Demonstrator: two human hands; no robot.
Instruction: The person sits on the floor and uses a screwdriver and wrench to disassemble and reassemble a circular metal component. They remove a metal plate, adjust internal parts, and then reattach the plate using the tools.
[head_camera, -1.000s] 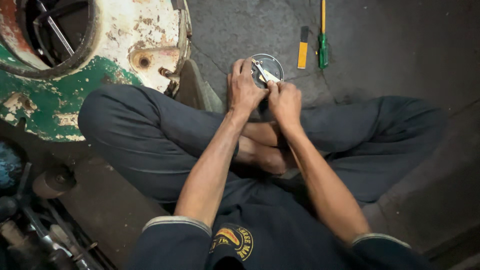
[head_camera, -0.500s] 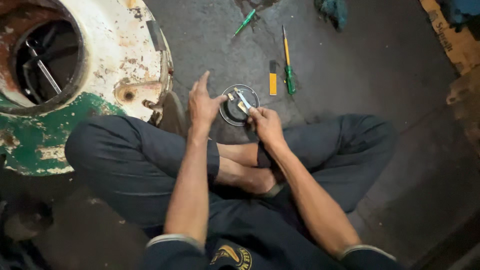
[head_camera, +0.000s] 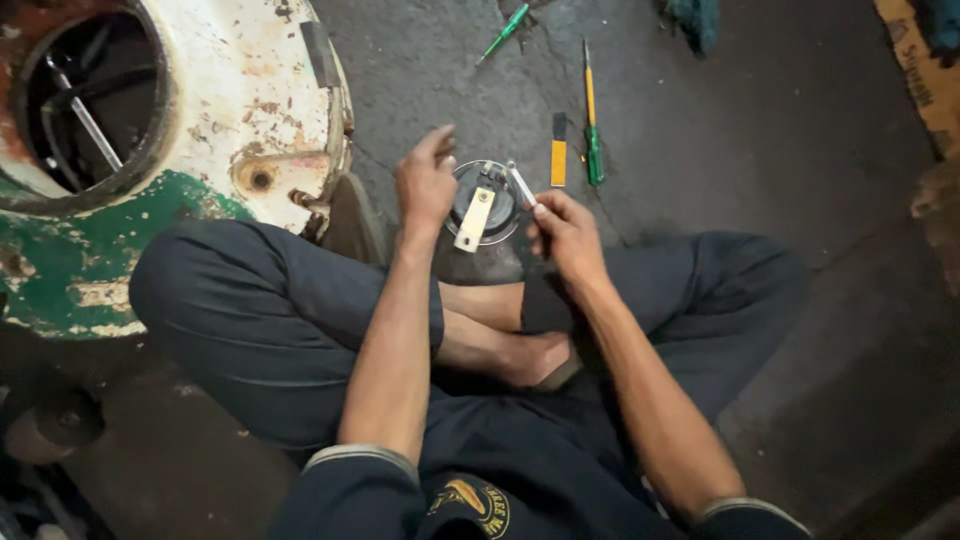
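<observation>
I sit cross-legged on a dark concrete floor. In front of my shins lies a small round metal part (head_camera: 487, 203) with a pale flat strip across it. My left hand (head_camera: 425, 183) rests at its left edge, fingers loosely bent and holding nothing. My right hand (head_camera: 566, 229) is at its right edge, pinching a thin pale metal tool (head_camera: 522, 185) whose tip points at the part.
A large rusty white and green drum (head_camera: 200, 130) with a round opening stands at the left. On the floor beyond the part lie a yellow-handled flat tool (head_camera: 559, 150), a green and yellow screwdriver (head_camera: 592, 120) and a small green screwdriver (head_camera: 505, 30).
Both hands were pressed together over the round part; now they have spread apart. My left hand has let go and moved left, and my right hand has drawn back with the thin tool.
</observation>
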